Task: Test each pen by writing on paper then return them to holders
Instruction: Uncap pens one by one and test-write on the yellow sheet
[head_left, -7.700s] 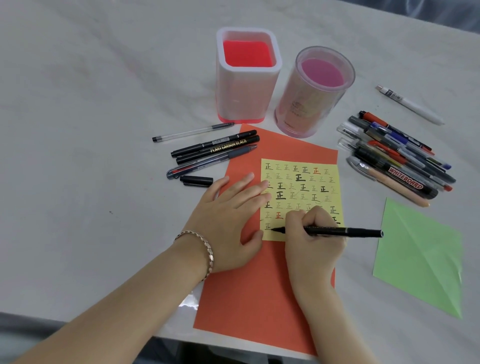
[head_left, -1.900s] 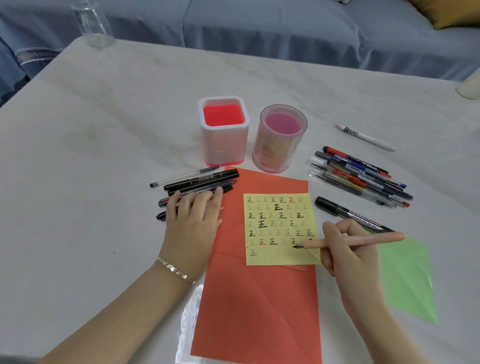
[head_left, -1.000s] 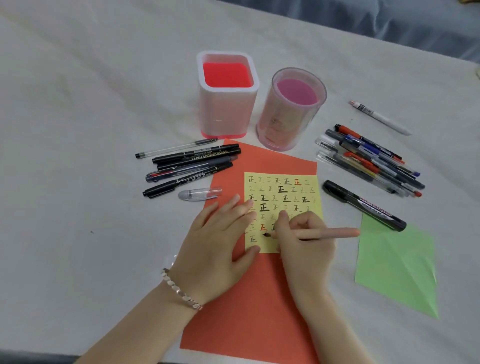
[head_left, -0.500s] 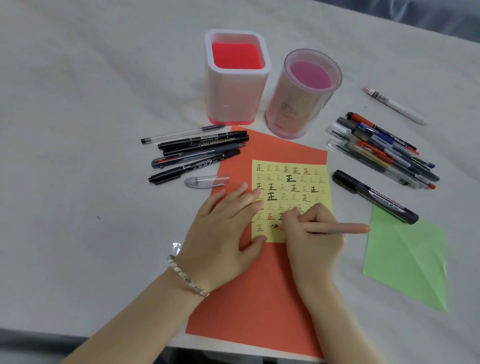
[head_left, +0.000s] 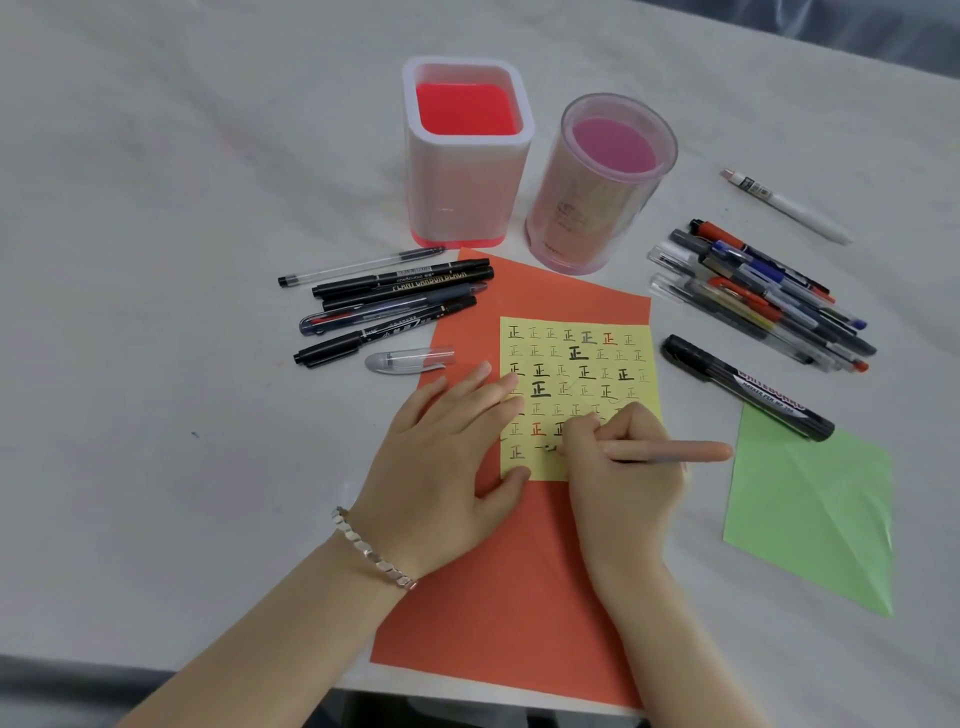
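A yellow note (head_left: 576, 379) covered in small written characters lies on an orange sheet (head_left: 519, 571). My right hand (head_left: 626, 467) grips a peach-coloured pen (head_left: 691, 451), its tip on the note's bottom row beside a fresh stroke. My left hand (head_left: 447, 467) lies flat, fingers straight, pressing the note's left edge. Behind stand a square white holder (head_left: 467, 208) with a red inside and a round pink holder (head_left: 597, 218), with no pens in view inside either.
Several black pens (head_left: 395, 306) and a clear cap (head_left: 410, 360) lie left of the orange sheet. A pile of mixed pens (head_left: 763, 301), a whiteboard marker (head_left: 748, 395) and a white pen (head_left: 784, 205) lie right. A green paper (head_left: 810, 509) sits near right.
The black pen I wrote with earlier now lies in the left group. My right hand took the peach pen, its clear cap went down at left, and a new stroke has appeared on the bottom row.
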